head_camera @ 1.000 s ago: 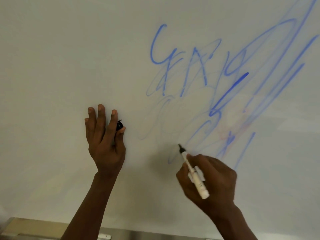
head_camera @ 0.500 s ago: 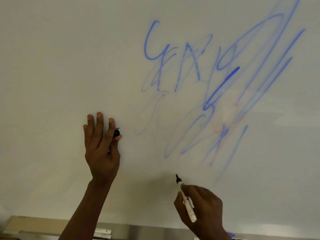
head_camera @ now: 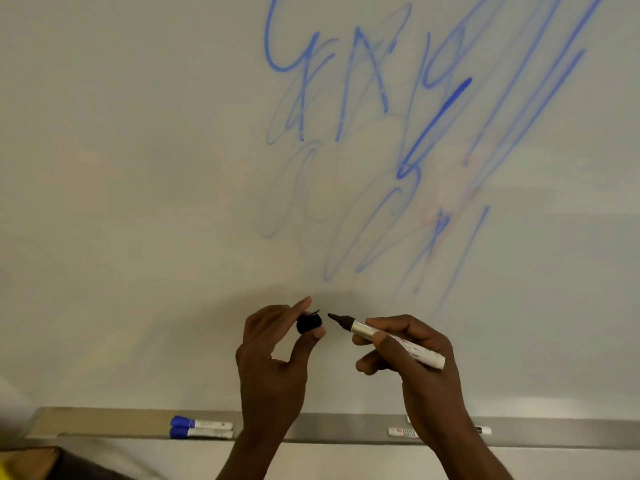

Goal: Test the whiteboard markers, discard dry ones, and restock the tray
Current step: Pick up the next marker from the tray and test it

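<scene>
Now the recapping step is in hand, by the look of it: the left hand pinches a small black cap between thumb and forefinger, its open end turned toward the marker, which the right hand grips round its white barrel, the dark tip pointing left at the cap. Tip and cap are near each other but apart, with a small gap between them, and both are held just in front of the whiteboard, below a tangle of blue scribbles, some strong, some faint. Whether this marker left a usable line I cannot tell from the board, since no fresh dark stroke is plainly visible among the blue. Along the lower edge of the board runs the tray; on its left part lie two blue-capped markers side by side, touching or nearly so, and on its right part another marker shows partly behind the right wrist. The next move calls for bringing tip and cap into line and pressing them together until the cap seats, which needs the two hands to close the gap along the marker's own axis, as a skewed approach could smear ink on the fingers. After that comes the sorting: back to the tray if it writes, discarded if dry.
</scene>
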Motion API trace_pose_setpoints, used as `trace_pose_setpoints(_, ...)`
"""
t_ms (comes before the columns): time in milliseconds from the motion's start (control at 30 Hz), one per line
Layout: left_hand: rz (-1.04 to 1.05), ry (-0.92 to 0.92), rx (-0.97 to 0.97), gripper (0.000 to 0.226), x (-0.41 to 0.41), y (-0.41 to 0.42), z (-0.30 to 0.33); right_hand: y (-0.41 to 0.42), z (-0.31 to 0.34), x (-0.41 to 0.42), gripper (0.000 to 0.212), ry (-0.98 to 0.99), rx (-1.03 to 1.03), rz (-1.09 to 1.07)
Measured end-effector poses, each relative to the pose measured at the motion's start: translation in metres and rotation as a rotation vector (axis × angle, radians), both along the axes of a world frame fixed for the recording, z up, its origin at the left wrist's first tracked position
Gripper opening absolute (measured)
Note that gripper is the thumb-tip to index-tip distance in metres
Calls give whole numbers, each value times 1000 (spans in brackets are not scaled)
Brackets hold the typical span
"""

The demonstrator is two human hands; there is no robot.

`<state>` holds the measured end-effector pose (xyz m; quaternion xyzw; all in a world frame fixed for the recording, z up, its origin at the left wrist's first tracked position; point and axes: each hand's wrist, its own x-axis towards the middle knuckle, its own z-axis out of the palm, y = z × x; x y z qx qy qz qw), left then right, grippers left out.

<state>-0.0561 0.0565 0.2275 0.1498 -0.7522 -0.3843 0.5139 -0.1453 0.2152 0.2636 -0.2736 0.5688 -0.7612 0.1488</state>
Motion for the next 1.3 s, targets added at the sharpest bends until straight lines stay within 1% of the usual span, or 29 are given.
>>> trace_pose_setpoints(67, -33, -1, 9, 39, 0, 1, -1, 2, -2, 0, 15, 3, 4, 16)
trace_pose_setpoints(167, -62, -12, -5, 29, 0, 2, 0, 4, -4, 2, 14, 1, 12, 28)
trace_pose_setpoints(333, -145, -48, -82, 28, -3, 3, -1, 10, -8, -2, 14, 6, 49, 16)
trace_pose_setpoints(433, -229, -105, -143, 28, -4, 3, -3, 15, -8, -6, 24, -23, 78, 21)
trace_pose_setpoints(467, -268, -125, -146, 28, -4, 4, -3, 17, -9, -8, 24, -36, 84, 18)
trace_pose_setpoints(533, -333, -170, -127, 27, -4, 4, -3, 23, -13, -12, 17, -56, 95, 18)
trace_pose_setpoints(600, -372, -202, -125, 26, -6, 6, -3, 28, -17, -16, 16, -83, 106, 29)
trace_pose_setpoints(700, -384, -213, -155, 23, -12, 14, -4, 35, -20, -16, 24, -159, 93, 15)
trace_pose_setpoints(833, -408, -188, -195, 23, -22, 29, -5, 41, -28, -10, 31, -211, 48, -96)
trace_pose_setpoints(967, -456, -164, -182, 21, -33, 43, -4, 48, -35, -9, 31, -246, 0, -195)
trace_pose_setpoints(1100, -496, -155, -201, 24, -41, 51, -4, 55, -40, -10, 34, -242, -35, -219)
trace_pose_setpoints(1200, -567, -197, -201, 27, -47, 52, -7, 63, -46, -13, 36, -236, -24, -200)
trace_pose_setpoints(1300, -660, -292, -96, 23, -53, 52, -15, 76, -52, -16, 36, -251, 43, -195)
